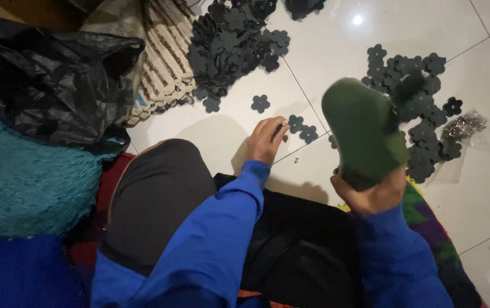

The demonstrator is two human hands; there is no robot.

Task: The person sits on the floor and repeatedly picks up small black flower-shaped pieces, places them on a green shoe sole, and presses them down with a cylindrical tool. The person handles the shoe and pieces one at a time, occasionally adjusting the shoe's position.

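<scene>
My right hand (pixel 373 194) grips a dark green shoe upper (pixel 365 131) from below, lifted over the white tiled floor (pixel 228 131). My left hand (pixel 266 140) reaches down to the floor, its fingertips on a small dark flower-shaped cut-out (pixel 296 122) with another cut-out (pixel 309 134) just beside it. A single cut-out (pixel 260 103) lies a little farther off. Both arms wear blue sleeves.
A large heap of dark flower cut-outs (pixel 233 40) lies at the back; a second heap (pixel 427 108) sits at right beside a clear bag of small metal pieces (pixel 463 125). A black plastic bag (pixel 45 74), woven mat (pixel 168 63) and teal fluffy rug (pixel 22 171) fill the left.
</scene>
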